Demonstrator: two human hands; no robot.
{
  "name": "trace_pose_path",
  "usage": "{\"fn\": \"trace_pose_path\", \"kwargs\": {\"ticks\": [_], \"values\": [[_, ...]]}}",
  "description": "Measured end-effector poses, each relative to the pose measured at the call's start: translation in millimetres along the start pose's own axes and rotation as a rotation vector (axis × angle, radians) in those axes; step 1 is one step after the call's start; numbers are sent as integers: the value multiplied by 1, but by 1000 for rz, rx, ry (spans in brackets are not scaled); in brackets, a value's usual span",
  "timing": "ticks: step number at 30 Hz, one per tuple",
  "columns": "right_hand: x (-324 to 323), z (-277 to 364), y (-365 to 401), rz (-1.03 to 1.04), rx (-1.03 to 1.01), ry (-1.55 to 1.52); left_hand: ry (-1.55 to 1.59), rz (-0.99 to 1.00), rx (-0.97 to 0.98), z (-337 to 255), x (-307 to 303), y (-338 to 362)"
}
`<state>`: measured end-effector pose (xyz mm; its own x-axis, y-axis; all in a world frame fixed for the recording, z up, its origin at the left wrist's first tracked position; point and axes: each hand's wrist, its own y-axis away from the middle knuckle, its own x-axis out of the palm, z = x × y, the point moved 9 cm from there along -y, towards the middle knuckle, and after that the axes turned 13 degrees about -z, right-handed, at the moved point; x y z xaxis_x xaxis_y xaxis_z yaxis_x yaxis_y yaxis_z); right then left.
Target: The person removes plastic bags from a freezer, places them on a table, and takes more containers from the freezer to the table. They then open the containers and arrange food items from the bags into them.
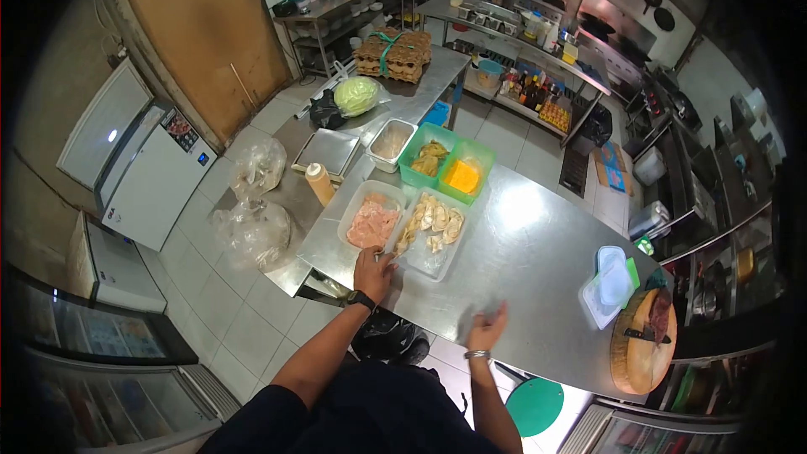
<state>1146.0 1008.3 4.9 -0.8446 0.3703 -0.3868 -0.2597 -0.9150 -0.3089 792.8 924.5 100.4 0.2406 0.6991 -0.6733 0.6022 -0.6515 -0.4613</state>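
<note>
My left hand [375, 274] is at the near edge of a white plastic tub [345, 231] of pink raw meat [373, 220], fingers bent at its rim. Beside it, almost touching my thumb, stands a clear tub [431, 267] with pale, folded pieces [435, 217] that look like dumplings. My right hand [487, 328] hovers over the near edge of the steel table [530, 286], fingers apart and holding nothing. Behind the tubs are a green container [412, 175] of brownish food, another green container [475, 195] with something orange, and a steel pan [391, 141].
A squeeze bottle [319, 183] and a scale [326, 154] stand left of the tubs. At right lie plastic lids [612, 282] and a round chopping board [629, 361] bearing dark meat and a knife [647, 335]. Farther back are a cabbage [356, 96] and stacked egg trays [393, 55].
</note>
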Motion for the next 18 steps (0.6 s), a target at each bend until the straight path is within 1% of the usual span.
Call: {"fn": "trace_pose_path", "kwargs": {"ticks": [2,3,5,6,8,9,11,12,14,15,16,17,18], "values": [[28,36,31,201,-78,-33,-17,-17,12,1,0,0],[35,49,38,206,-90,-29,-11,-25,2,4,-1,1],[64,61,54,430,51,-217,55,-21,62,1,-3,5],[71,71,53,437,37,-214,59,-33,54,3,-6,6],[95,76,53,457,188,-250,130,64,160,-1,-6,7],[103,84,51,465,174,-244,137,51,150,4,-10,5],[115,79,45,432,309,-159,285,130,193,6,-12,3],[119,84,43,435,296,-149,295,121,185,12,-15,0],[124,79,34,353,302,-40,377,295,197,18,-11,-2],[130,73,30,364,286,-36,380,279,187,23,-17,-8],[132,73,24,370,63,149,370,333,237,23,-20,-9],[136,75,27,376,-43,287,349,388,272,30,-24,-5],[139,78,29,373,-149,424,343,341,322,38,-36,-2]]}}
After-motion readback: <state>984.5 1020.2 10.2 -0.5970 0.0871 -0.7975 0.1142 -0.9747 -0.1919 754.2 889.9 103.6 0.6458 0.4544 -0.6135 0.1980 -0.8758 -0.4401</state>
